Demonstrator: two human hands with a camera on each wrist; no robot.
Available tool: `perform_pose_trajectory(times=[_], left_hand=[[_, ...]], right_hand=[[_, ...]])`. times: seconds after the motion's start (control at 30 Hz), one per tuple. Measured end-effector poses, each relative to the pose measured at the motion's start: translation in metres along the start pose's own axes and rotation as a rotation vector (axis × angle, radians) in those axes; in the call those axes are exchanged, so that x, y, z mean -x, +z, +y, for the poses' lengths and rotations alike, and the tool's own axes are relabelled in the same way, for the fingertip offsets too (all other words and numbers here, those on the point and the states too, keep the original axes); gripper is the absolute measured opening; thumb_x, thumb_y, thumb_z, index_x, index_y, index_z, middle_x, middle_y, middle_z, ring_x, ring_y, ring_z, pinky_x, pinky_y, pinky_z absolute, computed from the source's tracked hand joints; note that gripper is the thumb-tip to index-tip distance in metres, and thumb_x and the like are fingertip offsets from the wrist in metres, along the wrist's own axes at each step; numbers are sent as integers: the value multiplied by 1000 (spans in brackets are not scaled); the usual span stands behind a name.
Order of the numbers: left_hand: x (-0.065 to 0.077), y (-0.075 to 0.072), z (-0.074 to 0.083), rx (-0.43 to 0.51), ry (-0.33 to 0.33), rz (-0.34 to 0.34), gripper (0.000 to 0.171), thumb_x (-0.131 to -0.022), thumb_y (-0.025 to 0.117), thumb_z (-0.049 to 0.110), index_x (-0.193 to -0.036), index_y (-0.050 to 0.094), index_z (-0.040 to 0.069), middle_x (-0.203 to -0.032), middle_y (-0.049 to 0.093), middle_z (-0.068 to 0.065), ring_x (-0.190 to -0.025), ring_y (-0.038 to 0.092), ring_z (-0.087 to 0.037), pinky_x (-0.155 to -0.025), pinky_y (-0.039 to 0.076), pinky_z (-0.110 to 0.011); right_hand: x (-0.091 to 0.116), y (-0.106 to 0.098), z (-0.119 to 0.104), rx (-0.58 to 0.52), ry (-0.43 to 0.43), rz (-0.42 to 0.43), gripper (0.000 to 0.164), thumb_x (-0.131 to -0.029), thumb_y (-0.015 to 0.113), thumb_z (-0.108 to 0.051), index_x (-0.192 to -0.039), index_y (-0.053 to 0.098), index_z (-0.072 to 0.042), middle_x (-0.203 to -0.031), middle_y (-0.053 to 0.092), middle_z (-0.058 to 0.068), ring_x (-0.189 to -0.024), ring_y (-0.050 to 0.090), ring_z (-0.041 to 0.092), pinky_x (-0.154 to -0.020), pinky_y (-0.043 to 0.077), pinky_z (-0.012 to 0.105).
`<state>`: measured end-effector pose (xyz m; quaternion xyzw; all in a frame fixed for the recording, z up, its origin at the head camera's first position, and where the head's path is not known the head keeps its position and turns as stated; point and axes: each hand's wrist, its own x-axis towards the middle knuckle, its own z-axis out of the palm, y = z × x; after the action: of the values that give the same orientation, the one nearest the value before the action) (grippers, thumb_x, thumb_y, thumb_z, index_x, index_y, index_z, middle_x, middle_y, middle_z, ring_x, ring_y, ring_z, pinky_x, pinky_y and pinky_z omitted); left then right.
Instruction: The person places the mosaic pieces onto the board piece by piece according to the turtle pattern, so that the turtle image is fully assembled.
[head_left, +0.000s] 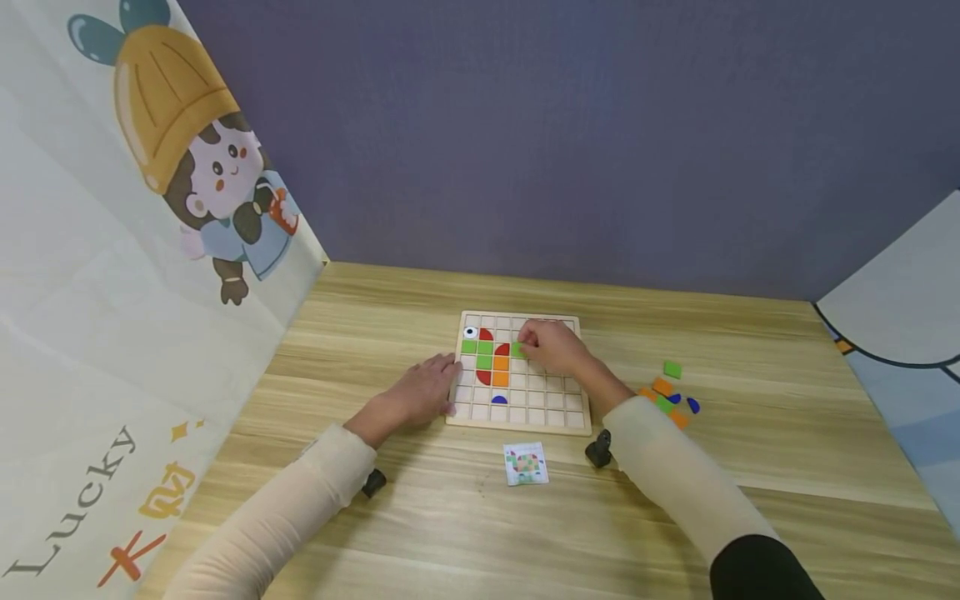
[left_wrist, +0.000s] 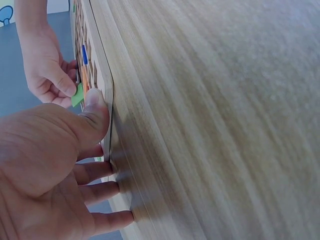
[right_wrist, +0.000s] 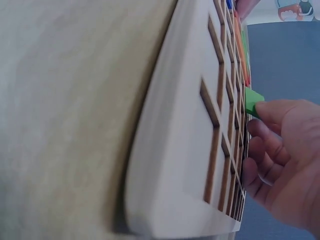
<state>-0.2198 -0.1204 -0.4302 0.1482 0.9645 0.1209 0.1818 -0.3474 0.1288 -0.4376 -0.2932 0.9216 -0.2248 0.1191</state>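
Note:
A wooden grid board (head_left: 517, 430) lies on the table, with green, orange and red tiles and a round eye tile (head_left: 469, 332) set in its upper left cells. One blue half-circle tile (head_left: 498, 400) lies lower down. My right hand (head_left: 557, 346) pinches a green square tile (right_wrist: 253, 100) between thumb and fingers, right at the grid, beside the red quarter-circle tile (head_left: 502, 349). The left hand (head_left: 423, 387) rests at the board's left edge, its fingers extended onto the table and its thumb against the rim in the left wrist view.
A picture card (head_left: 526, 464) with a coloured pattern lies in front of the board. Loose orange, green and blue tiles, among them a green square (head_left: 672, 369) and a blue half-circle (head_left: 693, 406), lie to the right. A dark wall (head_left: 562, 150) rises behind the table.

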Motion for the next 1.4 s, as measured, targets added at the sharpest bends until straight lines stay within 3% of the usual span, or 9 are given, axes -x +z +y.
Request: perform_pose_trajectory(times=[0.23,0.7,0.93,1.13,1.4], left_hand=[[-3,0,0,-16,-9,-3,76,-98,67,33,-158,32,3,-167,26,-19,-156,25,-38,-123,31,-59],[-1,-2,1,-23,-8,-11,76,-99,66,33,-158,31,3,-167,26,-20,-156,25,-38,-123,30,-59],[-1,-1,1,-30,-6,3,75,-98,68,31,-157,33,1,-166,28,-20,-155,27,-38,-121,33,-59],[-1,0,0,-28,-7,3,76,-97,68,32,-157,33,1,-166,28,-20,-155,26,-38,-122,33,-58],[-1,1,-2,-33,-2,8,76,-97,68,32,-157,33,1,-166,28,-20,-155,27,-38,-122,33,-58]], right_hand=[[-3,0,0,44,40,-14,17,-97,66,-21,-111,72,-13,-88,69,-2,-75,58,13,-82,53,37],[-3,-4,-6,79,68,-38,20,-97,67,-24,-113,75,-15,-94,72,-1,-83,63,15,-82,54,37],[0,-6,-7,91,63,-28,21,-96,67,-22,-113,77,-17,-91,72,-2,-77,59,14,-75,52,35],[5,-8,-6,64,53,-9,13,-96,66,-20,-100,78,-17,-93,75,-1,-84,64,15,-83,56,39],[19,-19,7,61,-2,3,17,-99,64,-22,-108,75,-13,-102,76,2,-94,69,19,-88,58,42]])
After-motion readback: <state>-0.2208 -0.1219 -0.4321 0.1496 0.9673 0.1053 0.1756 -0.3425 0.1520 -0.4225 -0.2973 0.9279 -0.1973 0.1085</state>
